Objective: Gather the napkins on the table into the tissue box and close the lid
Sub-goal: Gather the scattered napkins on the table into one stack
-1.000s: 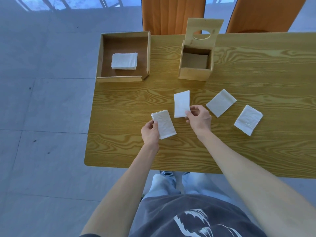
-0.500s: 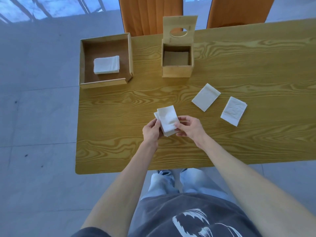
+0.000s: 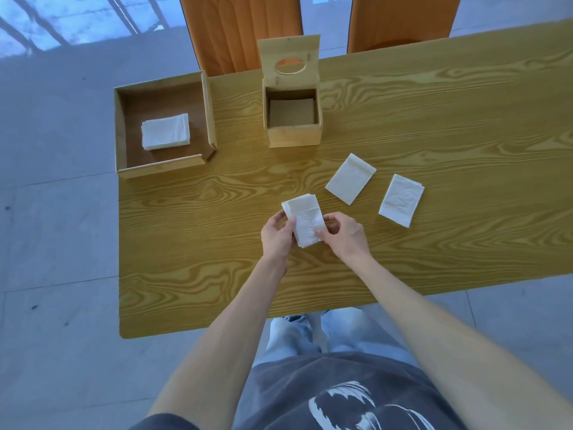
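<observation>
Left hand [image 3: 277,235] and right hand [image 3: 344,234] each kept a closed grip on one stacked pair of napkins [image 3: 305,219] above the bench [image 3: 434,125]. Two loose napkins [image 3: 350,178] lay right. Tissue box [image 3: 293,135] stood open, lid [image 3: 289,58] upright; wooden tray [image 3: 161,167] left held a napkin stack [image 3: 166,130].

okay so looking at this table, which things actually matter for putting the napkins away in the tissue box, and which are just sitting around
Part of the job:
stacked napkins held by the left hand and right hand
two loose napkins on the table
tissue box, empty
lid, standing open

Just lying about:
wooden tray with its own napkin pile
orange chairs
</observation>
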A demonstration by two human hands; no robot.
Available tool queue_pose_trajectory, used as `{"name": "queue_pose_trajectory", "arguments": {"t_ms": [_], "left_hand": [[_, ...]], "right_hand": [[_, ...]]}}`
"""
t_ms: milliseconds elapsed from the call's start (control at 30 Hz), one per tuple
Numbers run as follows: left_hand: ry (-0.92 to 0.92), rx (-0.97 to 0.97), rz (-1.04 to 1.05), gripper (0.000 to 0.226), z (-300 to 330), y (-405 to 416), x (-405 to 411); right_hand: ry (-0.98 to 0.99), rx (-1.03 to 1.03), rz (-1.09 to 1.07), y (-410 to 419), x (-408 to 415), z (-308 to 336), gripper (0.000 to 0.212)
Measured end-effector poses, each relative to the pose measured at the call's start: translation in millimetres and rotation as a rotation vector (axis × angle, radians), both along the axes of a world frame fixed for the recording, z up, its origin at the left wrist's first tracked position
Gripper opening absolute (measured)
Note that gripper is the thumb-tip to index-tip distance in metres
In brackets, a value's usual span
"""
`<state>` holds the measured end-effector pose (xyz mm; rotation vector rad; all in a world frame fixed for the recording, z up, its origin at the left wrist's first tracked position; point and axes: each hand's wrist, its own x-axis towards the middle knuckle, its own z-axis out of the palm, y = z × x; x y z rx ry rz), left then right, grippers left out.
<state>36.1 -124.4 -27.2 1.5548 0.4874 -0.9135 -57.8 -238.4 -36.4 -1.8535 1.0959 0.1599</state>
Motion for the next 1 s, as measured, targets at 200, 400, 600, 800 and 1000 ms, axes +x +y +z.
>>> {"name": "queue_pose_trajectory", "arguments": {"t_ms": [200,400,600,800,1000], "left_hand": [[-0.233,0.222,-0.104,0.031,-5,-15,-6],[-0.353,0.380,-0.182,0.029,-4,-17,-3],[-0.368,0.404,-0.193,0.029,-4,-15,-2],[-0.346,0.426,-0.192,0.025,-2,-18,0],[-0.315,0.405,-0.163,0.019,-2,-20,1]], "right_hand": [[0.098,-0.252,0.048,1,-4,1,0.037],[0.070,-0.330,0.013,-31,8,11,0.034],[0.134,-0.377,-0.041,-77,35,21,0.034],[0.294,-0.386,-0.021,-96,52,22,0.050],[0.350,-0.353,-0.078,-104,57,18,0.053]]}}
